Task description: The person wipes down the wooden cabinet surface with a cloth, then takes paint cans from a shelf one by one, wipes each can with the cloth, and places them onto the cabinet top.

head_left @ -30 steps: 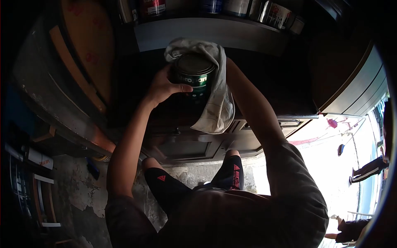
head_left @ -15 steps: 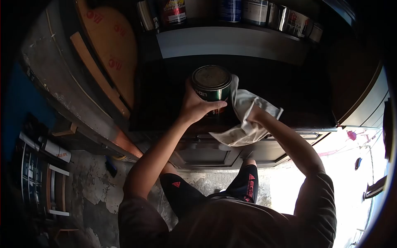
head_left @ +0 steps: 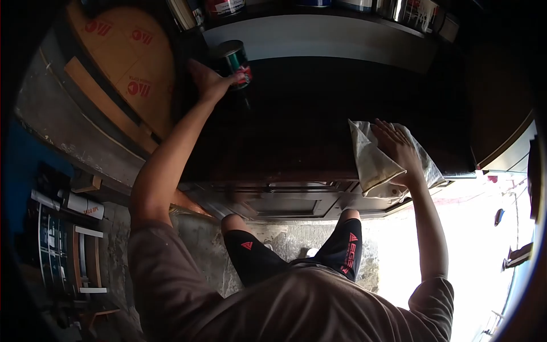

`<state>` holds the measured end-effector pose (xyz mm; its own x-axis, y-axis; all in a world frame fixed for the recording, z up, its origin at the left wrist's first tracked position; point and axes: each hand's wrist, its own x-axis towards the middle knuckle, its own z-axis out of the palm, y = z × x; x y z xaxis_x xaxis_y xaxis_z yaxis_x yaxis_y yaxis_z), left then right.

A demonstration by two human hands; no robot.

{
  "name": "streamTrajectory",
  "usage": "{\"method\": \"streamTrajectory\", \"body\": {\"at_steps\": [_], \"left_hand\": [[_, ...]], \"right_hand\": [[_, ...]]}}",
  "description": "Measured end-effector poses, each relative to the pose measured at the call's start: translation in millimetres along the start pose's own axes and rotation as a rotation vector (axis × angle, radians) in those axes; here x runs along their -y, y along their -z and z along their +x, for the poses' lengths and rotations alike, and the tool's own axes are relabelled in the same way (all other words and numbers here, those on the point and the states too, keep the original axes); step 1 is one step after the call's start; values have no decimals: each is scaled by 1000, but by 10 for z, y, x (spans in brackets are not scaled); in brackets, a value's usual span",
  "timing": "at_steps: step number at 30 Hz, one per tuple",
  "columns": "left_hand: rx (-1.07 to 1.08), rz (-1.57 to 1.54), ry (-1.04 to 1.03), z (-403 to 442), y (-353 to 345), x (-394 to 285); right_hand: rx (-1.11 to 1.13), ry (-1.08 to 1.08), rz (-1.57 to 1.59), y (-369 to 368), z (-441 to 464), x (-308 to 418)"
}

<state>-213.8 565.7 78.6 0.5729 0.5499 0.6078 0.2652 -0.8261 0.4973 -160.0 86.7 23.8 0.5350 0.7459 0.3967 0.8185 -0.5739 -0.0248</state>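
Observation:
A green paint can (head_left: 233, 55) with a metal lid and a red patch on its label stands at the back left of the dark cabinet top (head_left: 279, 125). My left hand (head_left: 209, 81) is beside it, fingers spread to the can's left and thumb across its lower front; the fingers look apart from the can. On the right part of the cabinet top, my right hand (head_left: 399, 151) lies flat with fingers stretched out over a pale cloth (head_left: 370, 162). Part of the cloth droops over the front edge.
Several cans and tins, among them a shiny tin (head_left: 393, 8), line a shelf at the back. A rounded brown board (head_left: 125, 48) with red print leans at the left. Cabinet doors (head_left: 279, 206) face my knees. A wooden stool (head_left: 85, 259) is at the lower left.
The can has gone from the middle to the back left, and my left hand has loosened around it. My right hand has left the can and now presses the cloth flat on the right.

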Motion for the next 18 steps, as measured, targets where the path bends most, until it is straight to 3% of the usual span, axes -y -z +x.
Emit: {"method": "streamTrajectory", "body": {"at_steps": [3, 5, 6, 8, 10, 11, 13, 14, 15, 18], "left_hand": [[-122, 127, -57, -135, -150, -32], [-49, 195, -94, -192, -163, -55], [140, 148, -214, -187, -236, 52], [227, 207, -412, -175, -424, 228], [107, 317, -495, -152, -680, 462], [64, 513, -384, -140, -840, 634], [207, 624, -154, -44, -646, 367], [393, 534, -46, 30, -330, -72], [369, 534, -56, 199, -186, -222], [-57, -85, -293, 670, 173, -701]], "right_hand": [[2, -60, 28, 18, 6, 21], [-4, -65, 47, -12, 7, 7], [-4, -61, 53, -19, 14, -3], [-18, -48, 56, -4, 67, -16], [1, -68, 77, 44, 71, 13], [12, -78, 88, 61, 49, 38], [10, -82, 105, 77, 50, 55], [-8, -79, 104, 78, 58, 54], [-25, -76, 103, 80, 68, 52], [-21, -110, 153, 100, 67, 71]]}}
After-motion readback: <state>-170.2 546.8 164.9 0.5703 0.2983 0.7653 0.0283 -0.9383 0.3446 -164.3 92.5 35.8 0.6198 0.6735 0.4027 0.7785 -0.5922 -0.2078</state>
